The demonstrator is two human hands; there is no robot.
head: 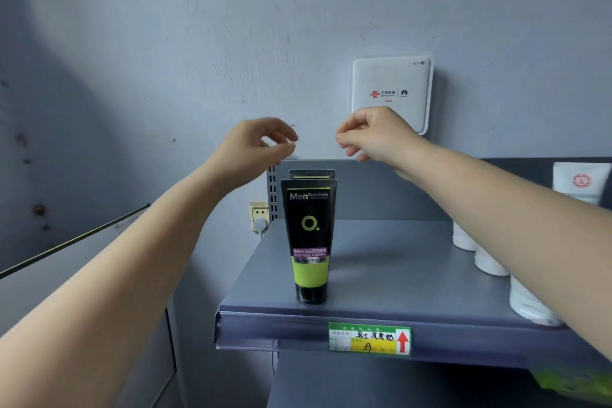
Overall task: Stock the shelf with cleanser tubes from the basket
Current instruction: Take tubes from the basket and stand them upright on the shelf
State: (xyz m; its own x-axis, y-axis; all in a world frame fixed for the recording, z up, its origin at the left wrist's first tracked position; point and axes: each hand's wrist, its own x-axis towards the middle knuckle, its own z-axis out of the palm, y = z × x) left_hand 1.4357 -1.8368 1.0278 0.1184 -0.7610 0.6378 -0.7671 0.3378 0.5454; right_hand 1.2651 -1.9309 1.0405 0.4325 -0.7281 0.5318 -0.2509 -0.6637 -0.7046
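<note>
Vantage: the single head-worn wide-angle camera is looking from the person's eye level, forward and slightly down.
Facing: it is pointing straight at the scuffed pale blue wall [165, 43] and the grey metal shelf [381, 275] against it.
Nearness: it is sitting close, with both bare forearms reaching in from the lower corners and the shelf's front edge lying low in the frame.
Distortion: straight lines are bowing near the borders.
Overlap: only one view is covering the scene.

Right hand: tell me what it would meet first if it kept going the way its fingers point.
The right hand points leftward at the left hand; those fingertips look like the first contact, though their relative depth is unclear.
</note>
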